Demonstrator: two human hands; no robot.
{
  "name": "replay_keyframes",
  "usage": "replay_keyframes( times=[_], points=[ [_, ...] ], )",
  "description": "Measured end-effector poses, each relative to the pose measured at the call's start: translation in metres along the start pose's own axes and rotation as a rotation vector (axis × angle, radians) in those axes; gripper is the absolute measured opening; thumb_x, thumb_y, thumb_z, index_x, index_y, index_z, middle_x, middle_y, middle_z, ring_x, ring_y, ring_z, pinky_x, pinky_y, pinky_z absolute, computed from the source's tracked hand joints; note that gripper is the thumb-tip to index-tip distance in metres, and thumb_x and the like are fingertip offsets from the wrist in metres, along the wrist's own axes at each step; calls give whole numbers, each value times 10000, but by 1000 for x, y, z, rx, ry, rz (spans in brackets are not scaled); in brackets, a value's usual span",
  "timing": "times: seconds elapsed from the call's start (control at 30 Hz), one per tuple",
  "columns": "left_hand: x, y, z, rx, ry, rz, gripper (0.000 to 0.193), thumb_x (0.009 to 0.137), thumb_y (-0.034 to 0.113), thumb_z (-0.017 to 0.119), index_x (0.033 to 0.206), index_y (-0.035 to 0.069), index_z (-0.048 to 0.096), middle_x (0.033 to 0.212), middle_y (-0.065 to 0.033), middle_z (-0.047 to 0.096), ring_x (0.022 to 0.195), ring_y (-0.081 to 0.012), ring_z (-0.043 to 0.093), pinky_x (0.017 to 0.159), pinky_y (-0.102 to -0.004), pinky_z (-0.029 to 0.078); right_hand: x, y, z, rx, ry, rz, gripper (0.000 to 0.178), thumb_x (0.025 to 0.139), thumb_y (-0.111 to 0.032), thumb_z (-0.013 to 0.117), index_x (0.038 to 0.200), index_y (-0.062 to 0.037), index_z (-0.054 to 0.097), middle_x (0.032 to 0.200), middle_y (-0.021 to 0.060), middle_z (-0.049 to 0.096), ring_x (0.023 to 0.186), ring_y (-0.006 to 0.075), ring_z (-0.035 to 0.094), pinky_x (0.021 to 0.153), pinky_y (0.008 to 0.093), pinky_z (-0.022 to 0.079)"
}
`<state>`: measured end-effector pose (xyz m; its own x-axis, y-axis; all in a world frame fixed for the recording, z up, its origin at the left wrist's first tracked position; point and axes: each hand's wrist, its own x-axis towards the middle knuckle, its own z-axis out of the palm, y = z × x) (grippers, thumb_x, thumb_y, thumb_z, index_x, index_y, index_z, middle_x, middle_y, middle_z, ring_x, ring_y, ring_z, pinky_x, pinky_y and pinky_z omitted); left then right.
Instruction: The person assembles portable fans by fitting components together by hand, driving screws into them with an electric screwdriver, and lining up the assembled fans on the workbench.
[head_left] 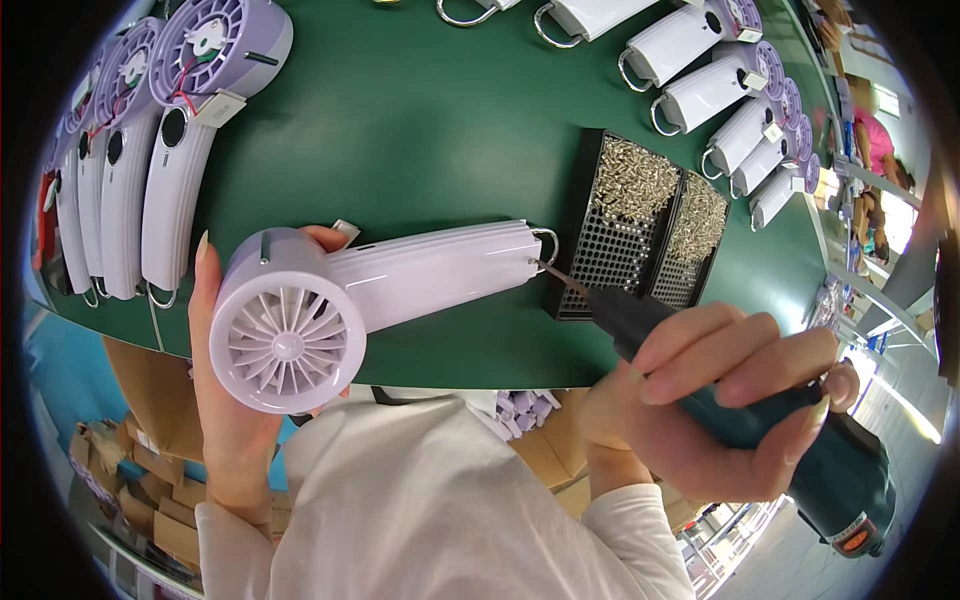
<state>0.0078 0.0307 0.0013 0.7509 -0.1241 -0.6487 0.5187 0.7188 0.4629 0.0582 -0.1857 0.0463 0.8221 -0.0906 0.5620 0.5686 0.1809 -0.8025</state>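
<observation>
A pale purple handheld fan [440,272] lies across the green tabletop near its front edge, its round grille toward my left and its handle end toward my right. My left hand [245,370] is wrapped round the fan's head from the left and behind. In my right hand [720,390] is a dark green electric screwdriver [760,415], held at a slant. The screwdriver's bit touches the handle's end, beside the metal loop [547,247]. Whether a screw sits under the tip is too small to tell. Right behind the bit stands a black screw tray [570,285].
Small silver screws [635,180] fill the tray's two perforated sections. Several part-built fans [178,190] with exposed red wires stand at the left. More white fan bodies [680,45] line the far right edge. Cardboard boxes [155,400] sit below the table, and people are in the right background.
</observation>
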Motion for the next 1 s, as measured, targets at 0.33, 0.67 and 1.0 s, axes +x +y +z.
replay_keyframes(
  times=[0.33,0.67,1.0],
  points=[
    [1,0,2,8,-11,5,699,941,541,224,1127,-58,531,1001,-142,625,620,-161,652,375,-273,530,-3,12,6,-21,3,-8,196,872,-203,411,997,-53,426,677,82,422,334,169,365,290,304,351],
    [-1,-2,1,66,37,66,653,963,506,183,1177,-49,453,837,-146,552,424,-200,503,378,-313,465,9,20,-10,107,-172,87,222,869,-176,408,1068,-77,404,675,81,430,340,182,407,301,318,421],
    [-23,10,25,34,494,592,729,909,601,211,1214,-34,398,1006,-184,525,541,-193,563,501,-276,499,15,-15,-50,-39,384,-92,240,896,-178,407,1100,-53,418,647,74,423,341,188,396,304,345,388]
  ],
)
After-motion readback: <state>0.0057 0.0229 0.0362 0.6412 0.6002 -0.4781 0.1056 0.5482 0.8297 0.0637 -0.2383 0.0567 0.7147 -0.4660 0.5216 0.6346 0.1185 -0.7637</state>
